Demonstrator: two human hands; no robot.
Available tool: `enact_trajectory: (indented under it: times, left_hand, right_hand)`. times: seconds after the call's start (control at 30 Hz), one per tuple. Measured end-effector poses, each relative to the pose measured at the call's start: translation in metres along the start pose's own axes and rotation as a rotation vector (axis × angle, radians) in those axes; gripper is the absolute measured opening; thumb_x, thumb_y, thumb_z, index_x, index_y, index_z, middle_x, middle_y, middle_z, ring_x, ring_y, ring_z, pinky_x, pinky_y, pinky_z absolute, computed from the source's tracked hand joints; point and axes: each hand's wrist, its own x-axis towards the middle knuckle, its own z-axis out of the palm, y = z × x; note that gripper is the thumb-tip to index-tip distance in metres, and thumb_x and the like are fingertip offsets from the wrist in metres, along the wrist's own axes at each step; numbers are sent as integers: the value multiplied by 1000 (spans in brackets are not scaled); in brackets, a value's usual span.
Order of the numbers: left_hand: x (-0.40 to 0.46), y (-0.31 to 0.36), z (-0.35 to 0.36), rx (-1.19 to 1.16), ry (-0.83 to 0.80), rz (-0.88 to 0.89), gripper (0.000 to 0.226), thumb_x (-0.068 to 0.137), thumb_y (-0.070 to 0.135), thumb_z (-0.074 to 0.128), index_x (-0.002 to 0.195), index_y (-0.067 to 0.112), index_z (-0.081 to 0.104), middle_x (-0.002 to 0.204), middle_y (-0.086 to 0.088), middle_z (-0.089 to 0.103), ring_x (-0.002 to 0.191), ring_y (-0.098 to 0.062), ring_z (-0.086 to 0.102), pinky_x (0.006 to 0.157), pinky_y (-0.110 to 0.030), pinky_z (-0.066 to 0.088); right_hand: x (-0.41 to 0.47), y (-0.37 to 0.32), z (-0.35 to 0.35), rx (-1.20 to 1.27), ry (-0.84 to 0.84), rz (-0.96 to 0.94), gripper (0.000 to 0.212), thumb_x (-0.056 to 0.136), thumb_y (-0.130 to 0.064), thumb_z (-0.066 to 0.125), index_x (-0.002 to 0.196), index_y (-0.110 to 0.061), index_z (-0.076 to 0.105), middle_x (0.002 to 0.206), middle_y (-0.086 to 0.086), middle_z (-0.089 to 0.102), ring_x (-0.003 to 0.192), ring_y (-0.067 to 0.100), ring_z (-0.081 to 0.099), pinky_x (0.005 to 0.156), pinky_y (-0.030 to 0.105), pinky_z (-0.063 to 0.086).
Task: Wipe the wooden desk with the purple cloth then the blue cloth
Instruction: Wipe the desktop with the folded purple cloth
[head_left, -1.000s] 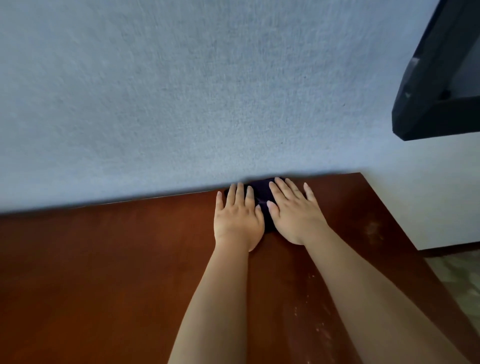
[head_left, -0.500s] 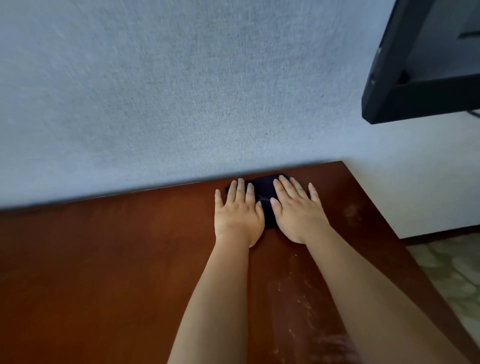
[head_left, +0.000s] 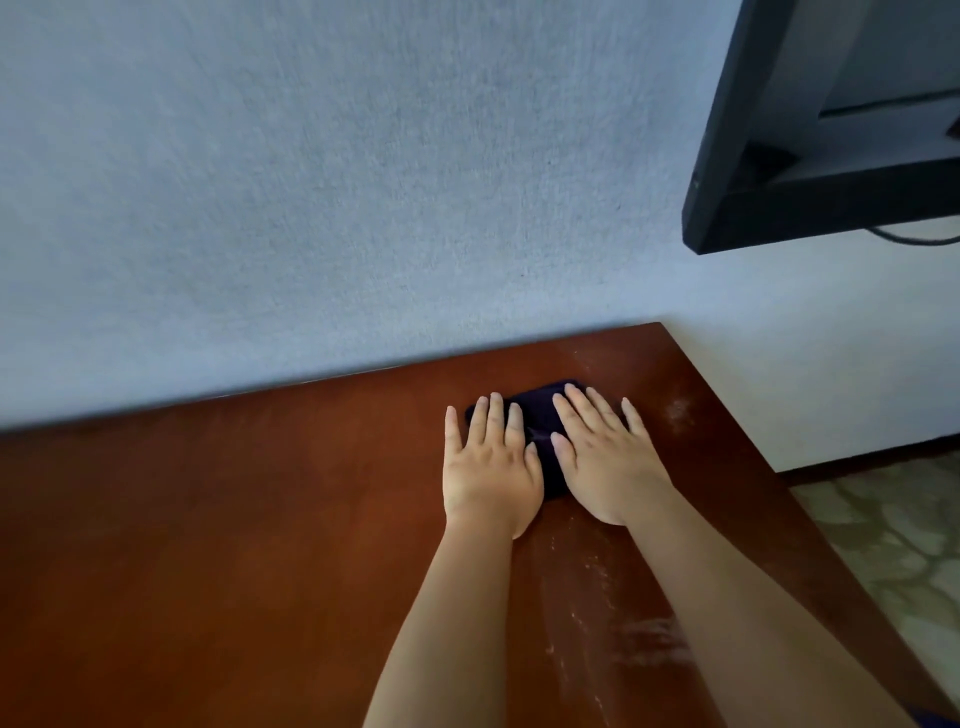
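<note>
Near the surface (head_left: 208, 519) corner at two o'clock, pressing flat on the purple cloth (head_left: 543, 415) with left hand (head_left: 488, 467) and right hand (head_left: 608, 462), fingers straight, side by side.

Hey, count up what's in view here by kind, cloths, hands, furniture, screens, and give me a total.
Cloths: 1, the dark purple cloth under both hands; no blue cloth is in view.
Hands: 2, the left hand and right hand, both flat on the cloth.
Furniture: 1, the reddish-brown wooden desk.
Screens: 1, the black-framed monitor at upper right.
Total: 5.
</note>
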Motion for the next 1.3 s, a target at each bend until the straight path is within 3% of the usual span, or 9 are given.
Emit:
enact_trajectory:
  times: [0.27, 0.6, 1.3]
  left_hand:
    - [58, 1, -4, -28, 33, -53, 57, 103, 36, 8, 154, 13, -2, 162, -7, -6, 149, -20, -10, 119, -47, -11]
    - [106, 16, -10, -29, 42, -47, 57, 103, 37, 9, 155, 14, 1, 163, -7, -2, 149, -19, -7, 119, -47, -9]
    - [19, 33, 0, -91, -2, 50, 56, 103, 38, 8, 154, 16, -3, 162, -5, -11, 148, -19, -14, 119, -47, -8]
  right_hand:
    - [66, 19, -8, 0, -4, -58, 54, 104, -38, 10, 154, -23, 0, 161, -8, -7, 147, 9, -8, 119, 38, -9]
    - [94, 47, -14, 15, -10, 7, 54, 103, -39, 8, 154, -22, -2, 162, -6, -6, 147, 9, -8, 119, 41, -7]
    - [0, 35, -4, -1, -7, 94, 55, 103, -39, 8, 154, -22, -3, 161, -5, -8, 148, 12, -7, 120, 42, -6]
